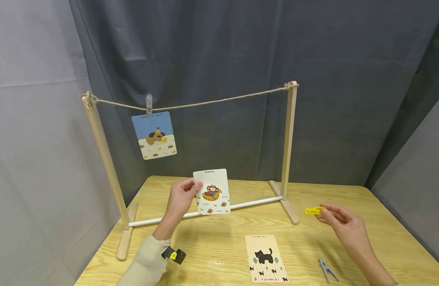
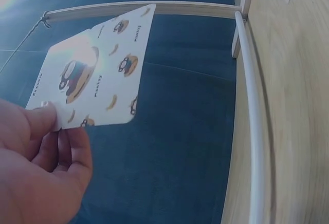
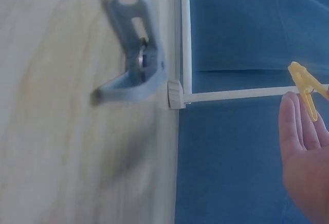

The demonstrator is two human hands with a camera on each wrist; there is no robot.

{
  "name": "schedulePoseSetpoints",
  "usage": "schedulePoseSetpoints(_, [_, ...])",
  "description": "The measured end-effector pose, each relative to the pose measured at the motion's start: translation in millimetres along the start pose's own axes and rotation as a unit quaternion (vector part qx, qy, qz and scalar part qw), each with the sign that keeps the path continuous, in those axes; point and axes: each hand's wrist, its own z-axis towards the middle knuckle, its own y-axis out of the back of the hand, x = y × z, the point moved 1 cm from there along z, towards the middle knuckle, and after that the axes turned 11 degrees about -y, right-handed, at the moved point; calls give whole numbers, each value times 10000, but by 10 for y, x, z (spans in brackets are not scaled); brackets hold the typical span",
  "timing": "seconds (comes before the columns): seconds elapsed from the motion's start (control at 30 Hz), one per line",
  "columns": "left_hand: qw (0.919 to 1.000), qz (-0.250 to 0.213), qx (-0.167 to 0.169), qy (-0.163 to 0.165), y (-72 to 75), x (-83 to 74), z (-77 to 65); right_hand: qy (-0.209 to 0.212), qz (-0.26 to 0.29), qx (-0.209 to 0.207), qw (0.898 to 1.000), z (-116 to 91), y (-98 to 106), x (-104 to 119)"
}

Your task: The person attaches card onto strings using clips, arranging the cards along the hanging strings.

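Between thumb and fingers, my left hand [image 1: 181, 198] pinches a white card with a monkey picture [image 1: 215, 194] by its left edge, held up in front of the white bar. The left wrist view shows the same card [image 2: 97, 75] tilted above the thumb. Over the right side of the table, my right hand [image 1: 348, 226] holds a yellow clothespin [image 1: 313, 211] by one end. A card with a dog picture [image 1: 155, 137] hangs from the rope [image 1: 212, 101] under a clear clothespin [image 1: 149, 104]. On the table lies a card with a black cat [image 1: 265, 260].
A grey clothespin [image 1: 327, 271] rests on the wooden table [image 1: 212, 254], left of my right forearm. Two wooden posts [image 1: 289, 139] hold the rope, with a white bar [image 1: 256, 202] joining their feet. A dark curtain [image 1: 219, 47] hangs behind.
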Motion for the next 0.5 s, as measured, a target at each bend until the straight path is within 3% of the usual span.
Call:
schedulePoseSetpoints(0.27, [9996, 50, -271, -108, 14, -80, 58, 251, -648, -195, 9974, 11, -40, 101])
schedulePoseSetpoints(0.5, [9991, 192, -307, -216, 59, -166, 109, 379, -597, -99, 9974, 28, -53, 162])
